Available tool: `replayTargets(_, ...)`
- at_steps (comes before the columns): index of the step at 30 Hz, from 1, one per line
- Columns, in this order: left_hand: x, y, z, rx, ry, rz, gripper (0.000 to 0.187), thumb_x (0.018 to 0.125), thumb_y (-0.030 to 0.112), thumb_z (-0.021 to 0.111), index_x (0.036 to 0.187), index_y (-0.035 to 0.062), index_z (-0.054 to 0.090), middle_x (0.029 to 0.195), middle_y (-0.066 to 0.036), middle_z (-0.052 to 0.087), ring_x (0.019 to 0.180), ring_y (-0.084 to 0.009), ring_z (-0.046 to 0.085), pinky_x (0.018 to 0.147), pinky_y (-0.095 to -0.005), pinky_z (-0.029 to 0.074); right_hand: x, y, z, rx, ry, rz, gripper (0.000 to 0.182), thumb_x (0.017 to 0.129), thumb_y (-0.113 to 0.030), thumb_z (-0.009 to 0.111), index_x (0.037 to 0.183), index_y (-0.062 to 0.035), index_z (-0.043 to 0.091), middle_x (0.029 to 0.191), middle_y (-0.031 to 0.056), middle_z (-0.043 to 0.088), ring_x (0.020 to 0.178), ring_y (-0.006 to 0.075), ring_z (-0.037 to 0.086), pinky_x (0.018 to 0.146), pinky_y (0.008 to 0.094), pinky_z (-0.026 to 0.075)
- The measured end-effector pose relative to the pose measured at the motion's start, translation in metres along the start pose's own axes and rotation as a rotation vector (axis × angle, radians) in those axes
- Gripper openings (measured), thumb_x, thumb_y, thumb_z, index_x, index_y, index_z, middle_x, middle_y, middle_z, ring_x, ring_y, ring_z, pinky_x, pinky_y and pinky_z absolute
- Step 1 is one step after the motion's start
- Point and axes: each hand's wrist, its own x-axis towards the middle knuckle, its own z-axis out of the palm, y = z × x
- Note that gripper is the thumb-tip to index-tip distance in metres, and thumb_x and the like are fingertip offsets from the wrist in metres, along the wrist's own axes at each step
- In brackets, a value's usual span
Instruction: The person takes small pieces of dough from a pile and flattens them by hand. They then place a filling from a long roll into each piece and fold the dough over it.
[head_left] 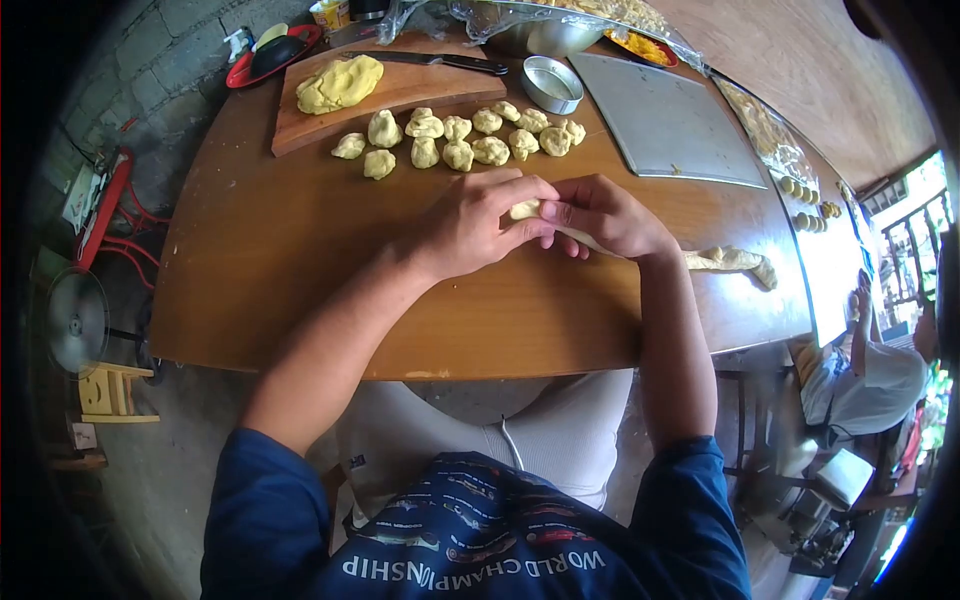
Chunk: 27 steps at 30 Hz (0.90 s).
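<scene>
While your left hand (478, 222) and right hand (607, 215) close together on the dough rope (728, 259), pinching its end above the desk (300, 250), finished dough pieces (460, 140) sit just beyond, grouped within easy reach.

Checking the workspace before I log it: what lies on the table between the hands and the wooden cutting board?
In the head view, a cluster of small dough pieces lies between the hands and the cutting board; nearer the hands, the table is bare.

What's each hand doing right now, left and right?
Left hand: closed, pinching the dough roll.
Right hand: closed on the same roll.
</scene>
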Motion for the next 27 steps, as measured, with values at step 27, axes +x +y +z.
replayTargets(27,-0.001,0.005,-0.009,-0.022,0.047,-0.014,0.021,0.095,0.013,0.082,0.112,0.0027,0.076,0.097,-0.010,0.078,0.085,-0.0219,0.076,0.075,-0.0338,0.060,-0.003,-0.011,0.005,-0.096,0.078,0.021,0.049,0.108,-0.053,0.064,0.106,-0.0050,0.077,0.077,-0.0019,0.067,0.064,0.0069,0.054,0.058,0.0255,0.043)
